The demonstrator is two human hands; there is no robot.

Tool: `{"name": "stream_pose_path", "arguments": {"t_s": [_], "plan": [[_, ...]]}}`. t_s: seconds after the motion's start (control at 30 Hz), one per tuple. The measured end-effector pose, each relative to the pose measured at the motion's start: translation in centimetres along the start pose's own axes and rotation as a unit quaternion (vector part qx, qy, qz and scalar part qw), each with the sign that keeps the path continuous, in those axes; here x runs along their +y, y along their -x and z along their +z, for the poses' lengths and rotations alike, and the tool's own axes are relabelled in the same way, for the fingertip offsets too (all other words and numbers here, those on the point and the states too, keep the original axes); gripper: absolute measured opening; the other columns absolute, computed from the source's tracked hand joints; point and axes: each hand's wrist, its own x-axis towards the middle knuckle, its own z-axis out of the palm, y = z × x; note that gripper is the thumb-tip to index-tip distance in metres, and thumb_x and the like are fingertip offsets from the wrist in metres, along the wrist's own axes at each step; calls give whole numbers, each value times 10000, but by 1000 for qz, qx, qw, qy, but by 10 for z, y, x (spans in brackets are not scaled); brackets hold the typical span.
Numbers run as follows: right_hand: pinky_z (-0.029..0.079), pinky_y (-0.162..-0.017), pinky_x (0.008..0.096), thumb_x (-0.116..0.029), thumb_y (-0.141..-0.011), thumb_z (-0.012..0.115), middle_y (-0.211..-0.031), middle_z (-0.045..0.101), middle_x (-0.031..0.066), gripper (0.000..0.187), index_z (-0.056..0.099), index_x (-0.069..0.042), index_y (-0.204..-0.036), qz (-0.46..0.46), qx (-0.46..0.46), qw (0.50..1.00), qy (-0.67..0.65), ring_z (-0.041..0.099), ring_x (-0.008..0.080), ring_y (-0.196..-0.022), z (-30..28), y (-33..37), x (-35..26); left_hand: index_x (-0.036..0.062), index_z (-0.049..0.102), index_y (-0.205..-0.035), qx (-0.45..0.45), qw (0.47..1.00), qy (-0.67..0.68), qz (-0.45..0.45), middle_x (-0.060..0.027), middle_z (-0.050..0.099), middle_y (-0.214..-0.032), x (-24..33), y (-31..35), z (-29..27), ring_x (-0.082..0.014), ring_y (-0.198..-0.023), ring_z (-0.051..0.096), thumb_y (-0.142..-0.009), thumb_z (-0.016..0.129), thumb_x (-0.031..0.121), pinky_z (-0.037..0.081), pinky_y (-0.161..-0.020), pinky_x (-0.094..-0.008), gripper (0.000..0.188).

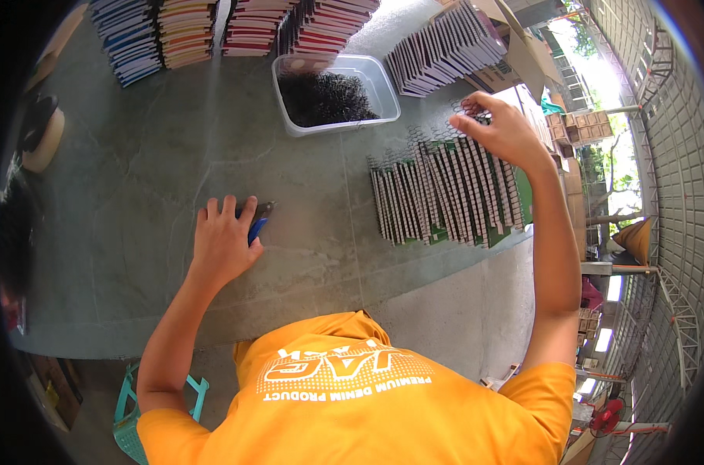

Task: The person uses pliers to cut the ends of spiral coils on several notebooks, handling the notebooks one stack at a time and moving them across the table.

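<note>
On the grey table, my left hand [224,240] lies palm down over a pair of pliers [259,225] with blue handles. The pliers' jaws stick out past my index finger, and the rest is hidden under the hand. To the right, my right hand [507,128] hovers at the far end of a row of spiral notebooks [449,190], its thumb and index finger curved apart. Black wire coils [464,128] jut from that end, between and beside the fingertips. Whether the fingertips touch them is hard to tell.
Beyond the notebooks stands a clear plastic tub [383,101] of black wire coils. Another notebook stack [445,50] leans by a cardboard box [499,74]. Blue [127,43], yellow-edged [188,31] and red-edged stacks [321,27] line the far edge. A brush [46,136] lies far left.
</note>
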Motion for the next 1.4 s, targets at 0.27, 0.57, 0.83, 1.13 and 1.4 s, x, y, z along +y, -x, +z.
{"name": "stream_pose_path", "arguments": {"t_s": [0.27, 0.57, 0.83, 1.13, 1.4], "plan": [[476, -797, 370, -488, -808, 653, -843, 665, 164, 516, 631, 19, -904, 6, 21, 987, -157, 637, 284, -837, 16, 13, 20, 20, 449, -1283, 51, 948, 302, -84, -217, 458, -1155, -9, -16, -7, -385, -1036, 490, -819, 550, 167, 422, -888, -459, 498], [456, -886, 380, -434, -907, 535, -1081, 640, 163, 467, 643, -1, -1045, -88, -218, 972, 30, 600, 280, -1030, -9, -26, -68, 9, 538, -1078, -102, 960, 260, 31, -166, 601, -977, 49, -90, 9, -322, -980, 573, -845, 601, 241, 433, -876, -398, 335], [385, -992, 487, -517, -763, 688, -1213, 620, 85, 571, 630, -147, -1194, 12, -463, 820, 337, 586, 283, -1125, 163, -90, -78, 64, 588, -1025, 17, 987, 2, 158, -85, 590, -945, 76, -135, 38, -235, -925, 563, -732, 704, 262, 434, -802, -385, 372], [528, -834, 373, -453, -598, 846, -1087, 673, 100, 644, 672, -86, -1098, 52, -479, 843, 241, 654, 254, -985, 193, -100, -55, 61, 601, -995, 3, 987, 35, 158, -84, 585, -953, 70, -139, 38, -235, -942, 551, -732, 699, 261, 430, -798, -384, 344], [535, -716, 372, -377, -555, 852, -797, 693, 140, 510, 706, 14, -848, -22, -422, 895, 143, 670, 275, -790, 202, -102, -32, 64, 616, -927, 55, 982, 30, 180, -81, 585, -925, 72, -145, 43, -229, -926, 550, -687, 719, 258, 422, -772, -367, 325]]}}
